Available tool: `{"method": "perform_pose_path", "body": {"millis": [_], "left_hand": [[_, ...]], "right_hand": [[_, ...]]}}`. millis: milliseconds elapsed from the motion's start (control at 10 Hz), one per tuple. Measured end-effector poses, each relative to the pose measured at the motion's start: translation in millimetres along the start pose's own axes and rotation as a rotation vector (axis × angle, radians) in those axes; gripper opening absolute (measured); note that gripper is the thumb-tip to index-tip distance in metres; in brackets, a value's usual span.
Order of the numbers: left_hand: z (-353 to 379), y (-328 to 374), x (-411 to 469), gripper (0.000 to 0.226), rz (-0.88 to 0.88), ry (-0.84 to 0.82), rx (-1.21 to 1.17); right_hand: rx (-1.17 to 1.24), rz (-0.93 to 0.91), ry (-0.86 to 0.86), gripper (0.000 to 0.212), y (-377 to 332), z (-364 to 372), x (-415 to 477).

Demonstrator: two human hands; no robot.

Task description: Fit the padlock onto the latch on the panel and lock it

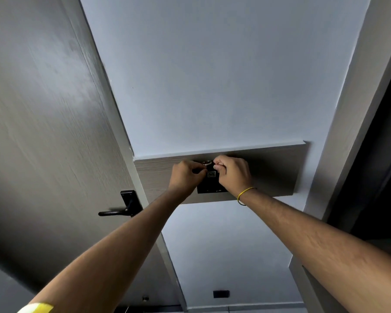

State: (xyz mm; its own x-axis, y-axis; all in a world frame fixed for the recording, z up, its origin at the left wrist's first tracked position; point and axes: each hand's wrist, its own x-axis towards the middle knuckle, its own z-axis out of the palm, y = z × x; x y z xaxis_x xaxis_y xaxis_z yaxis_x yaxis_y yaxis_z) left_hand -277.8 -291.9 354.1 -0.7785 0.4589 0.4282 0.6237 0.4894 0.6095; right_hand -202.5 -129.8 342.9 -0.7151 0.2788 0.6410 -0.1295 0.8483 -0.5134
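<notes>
A wood-grain panel (273,168) is fixed across the pale wall at chest height. On it sits a black latch plate (209,187), partly covered by both hands. A black padlock (212,175) with a silver shackle (207,163) hangs at the latch between my hands. My left hand (185,177) pinches at the padlock's left side. My right hand (233,172) is closed on its right side, fingers curled near the shackle. The latch staple itself is hidden behind my fingers.
A grey wooden door (43,132) with a black lever handle (122,208) stands to the left. A pale door frame and a dark opening (382,154) are to the right. A black wall socket (221,294) sits low on the wall.
</notes>
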Motion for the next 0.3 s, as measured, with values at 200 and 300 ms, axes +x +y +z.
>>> {"method": "perform_pose_path", "body": {"millis": [200, 300], "left_hand": [[0.9, -4.2, -15.8, 0.012, 0.085, 0.012, 0.215], [-20.1, -17.3, -16.4, 0.022, 0.211, 0.22, 0.322]], "right_hand": [[-0.121, -0.059, -0.08, 0.011, -8.0, 3.6, -1.4], [-0.154, -0.201, 0.052, 0.016, 12.4, -11.8, -0.6]]}}
